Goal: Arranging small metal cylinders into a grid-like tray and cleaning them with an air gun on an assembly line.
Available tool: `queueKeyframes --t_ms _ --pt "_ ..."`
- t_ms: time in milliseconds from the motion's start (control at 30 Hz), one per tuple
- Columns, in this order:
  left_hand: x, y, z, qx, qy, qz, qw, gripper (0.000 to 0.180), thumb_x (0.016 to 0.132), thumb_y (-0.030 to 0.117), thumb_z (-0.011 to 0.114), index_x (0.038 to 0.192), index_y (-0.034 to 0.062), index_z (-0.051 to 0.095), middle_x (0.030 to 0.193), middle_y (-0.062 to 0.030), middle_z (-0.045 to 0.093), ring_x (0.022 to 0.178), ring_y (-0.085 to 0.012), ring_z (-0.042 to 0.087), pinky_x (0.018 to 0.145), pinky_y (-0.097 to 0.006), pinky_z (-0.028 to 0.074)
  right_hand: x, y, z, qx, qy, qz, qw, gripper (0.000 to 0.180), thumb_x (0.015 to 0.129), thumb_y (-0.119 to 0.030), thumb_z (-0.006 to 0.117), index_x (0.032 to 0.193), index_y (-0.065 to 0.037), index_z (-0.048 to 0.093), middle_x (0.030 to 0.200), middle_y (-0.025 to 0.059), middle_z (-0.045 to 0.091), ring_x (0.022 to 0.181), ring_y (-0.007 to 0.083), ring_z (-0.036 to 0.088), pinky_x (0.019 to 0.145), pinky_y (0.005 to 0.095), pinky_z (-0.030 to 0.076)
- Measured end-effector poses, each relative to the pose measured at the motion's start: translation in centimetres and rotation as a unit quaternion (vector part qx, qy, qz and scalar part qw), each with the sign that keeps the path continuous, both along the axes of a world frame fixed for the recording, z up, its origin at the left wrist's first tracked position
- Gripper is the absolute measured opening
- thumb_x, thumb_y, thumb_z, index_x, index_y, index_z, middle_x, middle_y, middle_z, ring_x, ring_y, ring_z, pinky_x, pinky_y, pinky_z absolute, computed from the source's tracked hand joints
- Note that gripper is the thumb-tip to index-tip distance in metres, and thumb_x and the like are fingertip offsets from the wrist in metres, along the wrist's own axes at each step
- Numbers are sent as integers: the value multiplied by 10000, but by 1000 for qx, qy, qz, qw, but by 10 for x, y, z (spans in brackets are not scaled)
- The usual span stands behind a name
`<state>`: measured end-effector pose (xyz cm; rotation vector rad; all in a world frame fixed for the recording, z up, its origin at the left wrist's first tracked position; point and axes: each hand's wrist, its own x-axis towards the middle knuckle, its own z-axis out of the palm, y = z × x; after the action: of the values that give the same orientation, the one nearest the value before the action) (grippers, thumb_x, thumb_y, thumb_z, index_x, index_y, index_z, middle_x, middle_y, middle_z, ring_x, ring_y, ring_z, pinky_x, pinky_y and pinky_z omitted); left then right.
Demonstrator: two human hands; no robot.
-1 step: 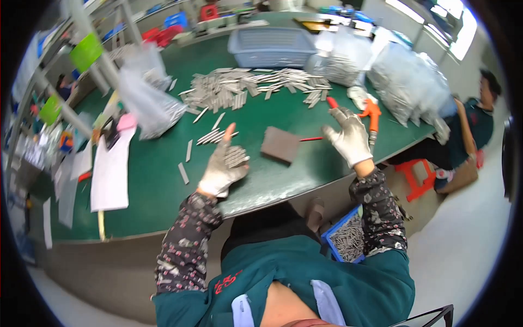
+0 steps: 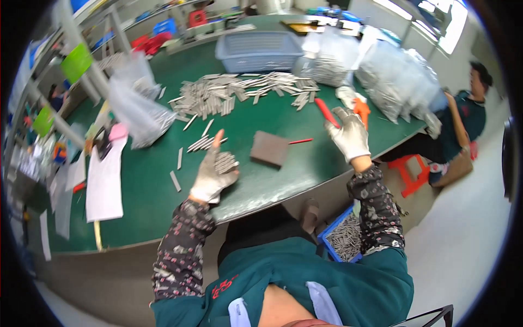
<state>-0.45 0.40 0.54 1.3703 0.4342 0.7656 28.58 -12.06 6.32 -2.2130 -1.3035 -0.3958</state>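
My left hand (image 2: 210, 175), in a pale work glove, is closed around a bundle of short grey metal strips (image 2: 225, 162), thumb pointing up. A few more strips (image 2: 201, 143) lie in a row just beyond it. My gloved right hand (image 2: 350, 136) grips the near end of a red, pen-shaped tool (image 2: 327, 113) between thumb and fingers; its exact kind is unclear. An orange air gun (image 2: 361, 110) is partly hidden behind that hand. Between the hands lie a brown square block (image 2: 269, 149) and a thin red stick (image 2: 300, 141).
A heap of grey strips (image 2: 207, 95) spreads across the green table (image 2: 239, 196). Behind it are a blue-grey basket (image 2: 259, 52) and filled plastic bags (image 2: 397, 76). White paper (image 2: 104, 191) lies left. Below the table stands a blue bin of metal pieces (image 2: 344, 237). Another person (image 2: 468, 117) sits right.
The red tool shows more of its length and slants toward my right hand, which now covers more of the air gun. The view has shifted slightly; my left hand still holds the strips.
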Motion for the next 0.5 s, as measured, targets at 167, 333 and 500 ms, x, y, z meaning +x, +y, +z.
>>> queueKeyframes --t_ms 167,333,500 --pt "2 -2 -3 45 32 24 998 972 597 -150 593 1419 196 207 788 31 471 679 -72 486 652 -185 438 65 -30 -8 -97 76 -271 955 410 728 -438 590 899 -68 637 906 163 637 891 323 602 774 406 480" --pt "4 -2 -7 50 18 18 998 970 608 -165 585 1424 178 189 778 33 466 681 -58 481 659 -177 434 94 -25 -19 -149 160 -311 925 473 679 -447 589 964 -74 643 1009 164 622 965 317 588 810 392 467" --pt "7 -5 0 14 23 14 1000 975 619 -157 590 1430 166 154 766 35 454 687 -63 479 672 -180 432 146 -28 -46 -11 332 -334 882 302 656 -286 627 829 -38 621 751 144 628 671 261 620 592 348 484"
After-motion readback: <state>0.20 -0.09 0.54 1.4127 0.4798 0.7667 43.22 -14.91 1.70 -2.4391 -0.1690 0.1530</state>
